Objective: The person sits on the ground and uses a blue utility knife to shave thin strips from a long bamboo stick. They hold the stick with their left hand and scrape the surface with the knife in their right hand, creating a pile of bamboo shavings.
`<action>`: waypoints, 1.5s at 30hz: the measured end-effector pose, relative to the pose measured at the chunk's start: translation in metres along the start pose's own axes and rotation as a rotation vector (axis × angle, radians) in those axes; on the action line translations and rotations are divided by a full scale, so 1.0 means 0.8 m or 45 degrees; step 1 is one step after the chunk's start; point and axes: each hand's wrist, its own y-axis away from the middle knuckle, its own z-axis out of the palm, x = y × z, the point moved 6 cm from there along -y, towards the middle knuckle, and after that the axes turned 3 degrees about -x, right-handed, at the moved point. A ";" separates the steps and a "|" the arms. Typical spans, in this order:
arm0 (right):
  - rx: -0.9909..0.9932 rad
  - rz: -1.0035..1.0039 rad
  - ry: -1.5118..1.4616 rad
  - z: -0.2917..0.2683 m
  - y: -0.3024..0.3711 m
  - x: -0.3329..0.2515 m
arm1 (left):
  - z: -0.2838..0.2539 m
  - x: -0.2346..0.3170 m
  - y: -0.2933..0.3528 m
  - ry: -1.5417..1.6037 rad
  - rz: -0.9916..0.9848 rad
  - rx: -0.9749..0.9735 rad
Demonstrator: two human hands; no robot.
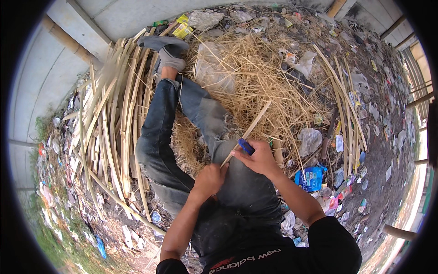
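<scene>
A thin bamboo strip runs slantwise over my right thigh, its far end pointing up and to the right over the shavings. Closed around its near end is my left hand, close to my lap. Farther along, my right hand grips a blue-handled tool, with the thumb against the strip. The blue part sticks out past my fingers beside the strip; no blade can be made out. My jeans-clad legs are bent in front of me on the ground.
A heap of pale shavings lies ahead, beyond my knees. Many split bamboo strips are piled at left, with several more strips at right. A blue plastic packet and scattered litter cover the ground. A wall stands at the left.
</scene>
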 end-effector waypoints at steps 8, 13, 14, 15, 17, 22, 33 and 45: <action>-0.265 -0.112 0.007 0.013 0.007 -0.018 | 0.001 0.015 0.017 -0.364 0.220 0.300; -0.006 -0.117 -0.085 -0.005 0.015 -0.013 | -0.012 0.030 0.009 -0.367 -0.007 0.166; 0.022 -0.023 -0.010 -0.011 0.013 -0.005 | -0.011 0.032 0.011 -0.420 0.027 0.213; 0.055 0.078 0.066 -0.018 0.012 0.005 | -0.008 0.035 0.014 -0.472 0.066 0.255; 0.150 0.114 0.054 -0.017 0.014 0.021 | -0.003 0.038 0.017 -0.524 0.083 0.290; 0.182 0.094 0.065 -0.008 0.004 0.054 | -0.005 0.039 0.015 -0.358 -0.029 0.152; 0.440 0.140 0.405 -0.090 -0.036 0.071 | -0.012 0.044 0.023 -0.253 -0.080 0.138; 0.306 0.225 0.478 -0.083 -0.019 0.045 | -0.006 0.041 0.020 -0.369 -0.042 0.190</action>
